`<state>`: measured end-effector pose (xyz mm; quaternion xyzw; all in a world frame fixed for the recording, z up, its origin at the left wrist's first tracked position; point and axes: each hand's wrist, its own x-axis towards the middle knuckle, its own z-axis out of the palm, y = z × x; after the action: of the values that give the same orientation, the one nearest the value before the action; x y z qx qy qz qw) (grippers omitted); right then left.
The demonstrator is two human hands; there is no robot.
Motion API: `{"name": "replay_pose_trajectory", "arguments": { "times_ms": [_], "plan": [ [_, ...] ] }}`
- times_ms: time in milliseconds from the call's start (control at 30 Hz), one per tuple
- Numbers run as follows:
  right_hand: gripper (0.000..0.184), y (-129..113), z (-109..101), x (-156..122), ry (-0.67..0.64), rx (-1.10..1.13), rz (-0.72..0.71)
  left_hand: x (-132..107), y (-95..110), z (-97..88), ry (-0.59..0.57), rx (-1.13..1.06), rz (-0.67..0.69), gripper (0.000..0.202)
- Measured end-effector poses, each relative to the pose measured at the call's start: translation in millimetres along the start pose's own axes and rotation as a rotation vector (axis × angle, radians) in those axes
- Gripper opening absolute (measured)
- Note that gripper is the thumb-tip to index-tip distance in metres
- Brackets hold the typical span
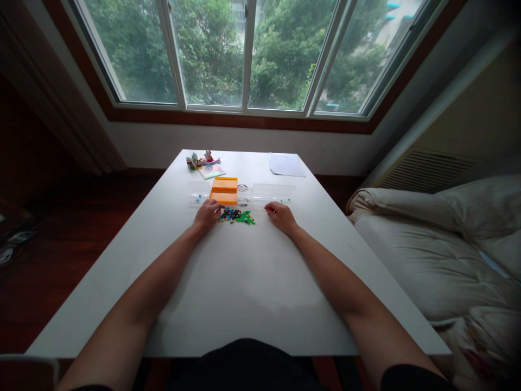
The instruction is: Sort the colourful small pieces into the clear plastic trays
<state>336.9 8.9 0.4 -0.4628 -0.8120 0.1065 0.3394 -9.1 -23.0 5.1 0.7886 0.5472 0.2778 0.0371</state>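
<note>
A pile of small coloured pieces (238, 215), green on its right and blue, dark and yellow on its left, lies on the white table (260, 271). At the pile's left edge rests my left hand (207, 215), its fingers bent together against the pieces; whatever they pinch is too small to make out. My right hand (280, 216) is apart from the pile, to its right, with curled fingers closed near the table top. Anything inside them is hidden. Just beyond the pile sits an orange tray (223, 190) with a raised divider.
Clear plastic trays flank the orange one: a left clear tray (198, 187) and a right clear tray (273, 190), each with a few tiny pieces. Small figurines (199, 160) and a pastel card (212, 171) lie far left, papers (286, 164) far right. A sofa (427, 250) adjoins the right.
</note>
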Motion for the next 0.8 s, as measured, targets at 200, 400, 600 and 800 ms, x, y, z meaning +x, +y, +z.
{"name": "replay_pose_trajectory", "arguments": {
  "times_ms": [200, 400, 600, 800],
  "plan": [
    [0.018, 1.9, 0.4, -2.9, -0.035, 0.001, -0.015, 0.6, 3.0, 6.2, -0.036, 0.076, 0.032, 0.038],
    [0.018, 2.9, -0.3, -2.2, -0.039, -0.032, -0.014, -0.8, 1.0, 6.6, -0.047, 0.126, 0.003, 0.035],
    [0.018, 3.8, 0.1, -1.8, -0.051, -0.032, -0.005, -1.6, -2.1, 1.9, 0.030, 0.095, -0.046, 0.029],
    [0.018, 3.0, -1.5, -2.2, -0.054, -0.042, -0.009, -2.1, -0.2, -0.5, 0.032, 0.123, -0.046, 0.024]
  ]
}}
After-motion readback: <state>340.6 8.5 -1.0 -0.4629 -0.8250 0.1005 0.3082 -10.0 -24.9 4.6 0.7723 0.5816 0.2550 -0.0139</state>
